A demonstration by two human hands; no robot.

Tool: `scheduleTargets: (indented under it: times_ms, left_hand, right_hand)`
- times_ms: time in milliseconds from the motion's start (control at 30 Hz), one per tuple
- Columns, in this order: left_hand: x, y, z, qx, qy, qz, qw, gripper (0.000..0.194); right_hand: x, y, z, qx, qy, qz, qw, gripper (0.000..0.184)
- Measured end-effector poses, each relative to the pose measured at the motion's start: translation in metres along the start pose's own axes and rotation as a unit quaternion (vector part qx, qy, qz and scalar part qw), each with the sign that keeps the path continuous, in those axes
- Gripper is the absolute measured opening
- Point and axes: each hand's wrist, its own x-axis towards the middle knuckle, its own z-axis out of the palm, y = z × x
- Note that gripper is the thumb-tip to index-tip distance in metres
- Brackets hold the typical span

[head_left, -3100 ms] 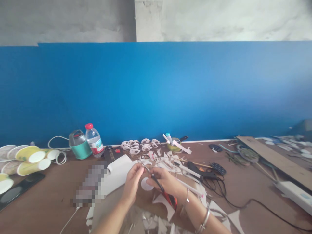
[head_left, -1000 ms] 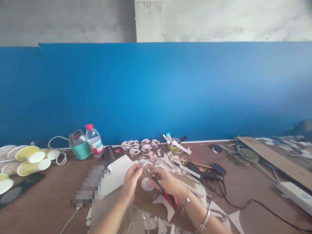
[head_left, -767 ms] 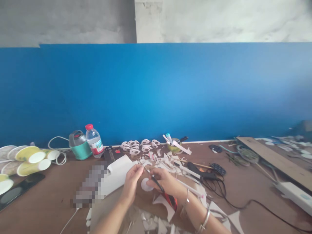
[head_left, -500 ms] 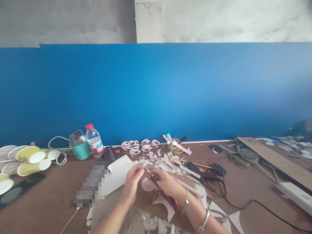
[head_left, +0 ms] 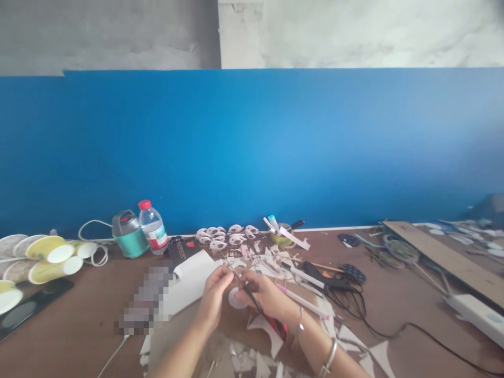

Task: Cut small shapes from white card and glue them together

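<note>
My left hand (head_left: 214, 294) is closed in a pinch, thumb against index finger, at the tip of a slim tool. Whatever lies between its fingertips is too small to make out. In my right hand (head_left: 268, 296) is that slim tool with a black and red handle (head_left: 258, 304), slanting so its thin metal end points up and left to the left fingertips. A white round piece (head_left: 237, 298) shows between the hands; whether a finger touches it I cannot tell. Below the right hand lies a curved white paper scrap (head_left: 268, 334).
White cut-out pieces with holes (head_left: 218, 245) stand in a group at the back. Paper scraps (head_left: 271, 262) lie heaped before them. Leftward are a water bottle (head_left: 153, 231), a teal container (head_left: 132, 244) and paper cups (head_left: 47, 257). A black glue gun (head_left: 328, 281) trails a cable rightward.
</note>
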Motion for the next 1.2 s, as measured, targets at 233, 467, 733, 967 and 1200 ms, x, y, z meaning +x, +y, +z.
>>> scheduleTargets:
  times_ms: [233, 467, 733, 967, 1200]
  left_hand:
    - [0.001, 0.001, 0.0, 0.0, -0.008, 0.007, 1.0, 0.019]
    - [0.001, 0.001, -0.001, 0.018, 0.013, 0.014, 1.0, 0.019]
    - [0.002, -0.001, -0.002, -0.001, 0.026, 0.009, 1.0, 0.021]
    - [-0.001, 0.001, 0.0, -0.011, -0.004, 0.002, 1.0, 0.019]
    - [0.001, -0.001, -0.002, 0.02, 0.003, -0.001, 1.0, 0.021]
  right_hand:
    - [-0.002, -0.008, -0.002, 0.006, -0.008, 0.019, 1.0, 0.026]
    - [-0.001, -0.003, -0.003, 0.026, -0.014, 0.029, 0.999, 0.027]
    - [-0.001, 0.0, -0.002, 0.038, -0.011, 0.034, 0.999, 0.027]
    - [-0.001, 0.002, -0.002, 0.028, -0.01, 0.035, 0.999, 0.026]
    - [-0.002, -0.003, 0.0, 0.038, -0.019, 0.033, 0.999, 0.027]
